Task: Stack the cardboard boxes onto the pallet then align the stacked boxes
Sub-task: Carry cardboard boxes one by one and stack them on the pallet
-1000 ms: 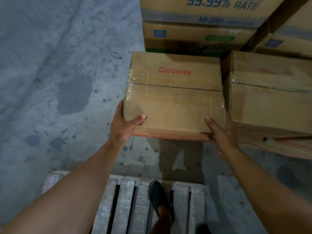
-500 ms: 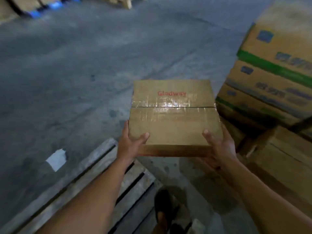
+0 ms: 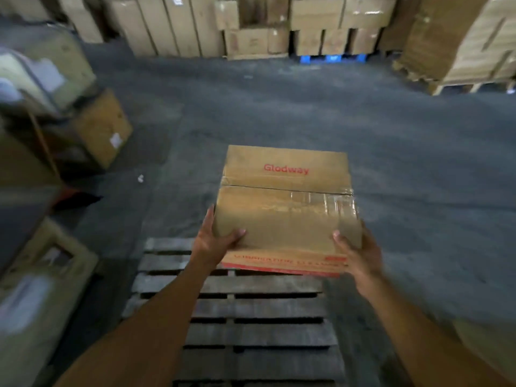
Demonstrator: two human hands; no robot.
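I hold a brown cardboard box (image 3: 284,208) with red "Glodway" lettering and clear tape across its top. My left hand (image 3: 215,241) grips its near left corner, thumb on top. My right hand (image 3: 357,252) grips the near right corner from the side and below. The box hangs in the air over the far end of a grey wooden slatted pallet (image 3: 251,311), which lies on the floor under my arms. No box rests on the visible slats.
Concrete floor (image 3: 391,163) stretches ahead and to the right. Stacked cartons (image 3: 251,26) line the far wall, some on a blue pallet (image 3: 332,58). Blurred boxes and wrapped goods (image 3: 42,135) crowd the left side. More cartons on a wooden pallet (image 3: 474,51) stand at far right.
I have turned away from the stack of boxes with the Glodway box in both hands. The pallet now lies straight below it, and the stack is out of view.
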